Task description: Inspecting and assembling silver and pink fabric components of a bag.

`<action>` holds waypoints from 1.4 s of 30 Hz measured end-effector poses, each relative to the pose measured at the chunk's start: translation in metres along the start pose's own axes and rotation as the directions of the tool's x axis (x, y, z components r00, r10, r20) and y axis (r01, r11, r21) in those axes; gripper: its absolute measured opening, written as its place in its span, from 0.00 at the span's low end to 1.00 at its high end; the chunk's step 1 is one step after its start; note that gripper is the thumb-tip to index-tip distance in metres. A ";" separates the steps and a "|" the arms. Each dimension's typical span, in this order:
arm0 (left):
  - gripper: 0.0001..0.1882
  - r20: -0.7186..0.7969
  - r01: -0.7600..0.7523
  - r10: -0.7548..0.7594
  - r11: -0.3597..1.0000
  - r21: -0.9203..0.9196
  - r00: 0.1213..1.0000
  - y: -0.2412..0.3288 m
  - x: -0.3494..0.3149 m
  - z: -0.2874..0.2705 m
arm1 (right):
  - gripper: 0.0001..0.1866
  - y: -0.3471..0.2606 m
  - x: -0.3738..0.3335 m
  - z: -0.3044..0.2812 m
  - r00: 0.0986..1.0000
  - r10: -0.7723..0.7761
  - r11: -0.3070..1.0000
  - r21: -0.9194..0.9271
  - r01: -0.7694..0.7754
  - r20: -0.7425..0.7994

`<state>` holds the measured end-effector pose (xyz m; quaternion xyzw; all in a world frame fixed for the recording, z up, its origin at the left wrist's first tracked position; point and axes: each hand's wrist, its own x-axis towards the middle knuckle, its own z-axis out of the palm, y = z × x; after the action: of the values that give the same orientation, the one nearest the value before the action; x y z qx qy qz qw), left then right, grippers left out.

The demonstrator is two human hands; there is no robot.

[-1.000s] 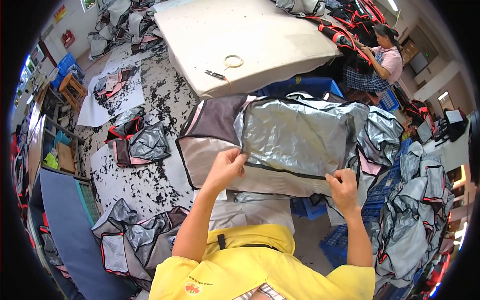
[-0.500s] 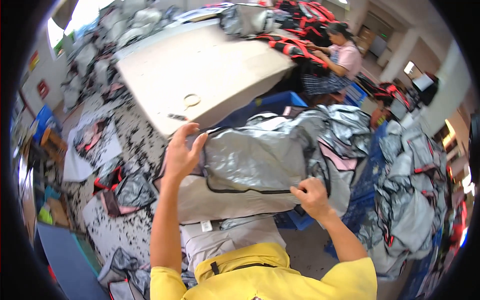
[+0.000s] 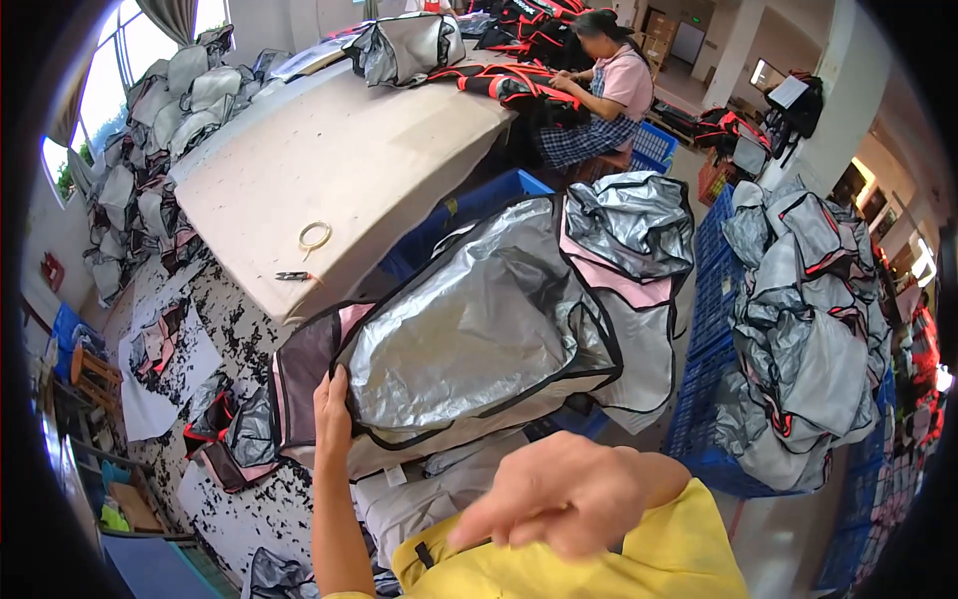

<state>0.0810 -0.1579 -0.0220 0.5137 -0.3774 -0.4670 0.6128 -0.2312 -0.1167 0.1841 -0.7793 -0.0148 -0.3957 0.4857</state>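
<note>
A large silver-lined bag piece [image 3: 459, 339] with black edge binding lies in front of me, its shiny foil side up. My left hand [image 3: 332, 419] grips its bound left edge, near a mauve and pink side panel [image 3: 309, 374]. My right hand [image 3: 569, 499] is raised close to my chest, apart from the bag and blurred. Its fingers are curled together, and I cannot make out what, if anything, is in them. Against the bag's right end rests another crumpled foil and pink section [image 3: 629, 240].
Beyond stands a pale table [image 3: 329, 170] with a tape roll [image 3: 314, 236] and small snips [image 3: 291, 277]. At right, blue crates [image 3: 699, 369] carry heaped silver bags [image 3: 808, 319]. Black scraps litter the left side. A person [image 3: 609, 90] handles red-black bags at the far table end.
My left hand has come down from the bag's upper edge to its left edge. My right hand has let go of the lower edge and moved toward my chest. The view has shifted.
</note>
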 end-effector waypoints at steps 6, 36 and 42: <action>0.21 -0.087 -0.016 0.020 0.999 0.043 0.996 -0.012 -0.031 0.000 | 0.19 -0.016 0.051 0.011 0.941 -0.319 0.913 0.233 0.336 -0.110; 0.14 -0.088 -0.102 0.139 0.937 0.333 0.986 -0.028 -0.070 -0.002 | 0.35 0.137 0.040 -0.133 0.863 0.478 -0.095 -0.986 -0.136 -0.165; 0.28 0.347 -0.569 0.468 0.512 0.643 0.813 -0.043 -0.106 -0.003 | 0.32 0.096 -0.046 -0.117 0.608 0.763 -0.175 -0.975 -0.134 -0.221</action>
<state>0.0465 -0.0568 -0.0633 0.5434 -0.7039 -0.1067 0.4448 -0.2940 -0.2405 0.1083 -0.8889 0.4339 0.1192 -0.0855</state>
